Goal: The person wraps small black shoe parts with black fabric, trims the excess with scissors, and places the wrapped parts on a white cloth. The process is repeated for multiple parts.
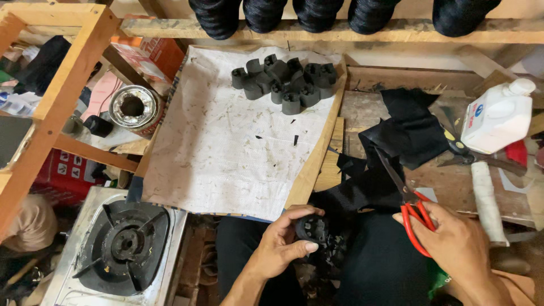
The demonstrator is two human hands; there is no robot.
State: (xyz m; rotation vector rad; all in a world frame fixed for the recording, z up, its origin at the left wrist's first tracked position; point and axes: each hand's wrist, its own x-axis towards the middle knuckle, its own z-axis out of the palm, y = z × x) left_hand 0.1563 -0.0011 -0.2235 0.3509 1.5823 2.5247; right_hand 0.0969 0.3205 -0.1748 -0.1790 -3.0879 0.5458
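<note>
My left hand [283, 241] grips a small black heel-shaped block [312, 228] just below the front edge of a board covered with stained white paper [226, 147]. My right hand [453, 243] holds red-handled scissors [409, 198], blades closed and pointing up-left toward black fabric pieces [405, 133]. A cluster of several similar black blocks [286, 79] sits at the far end of the paper.
A gas stove burner [122, 243] sits at lower left. An open tin can [133, 107] stands left of the board. A white plastic bottle [498, 116], a white roll [487, 198] and another tool lie at right. Black shoe heels hang over a wooden rail [340, 28] at the top.
</note>
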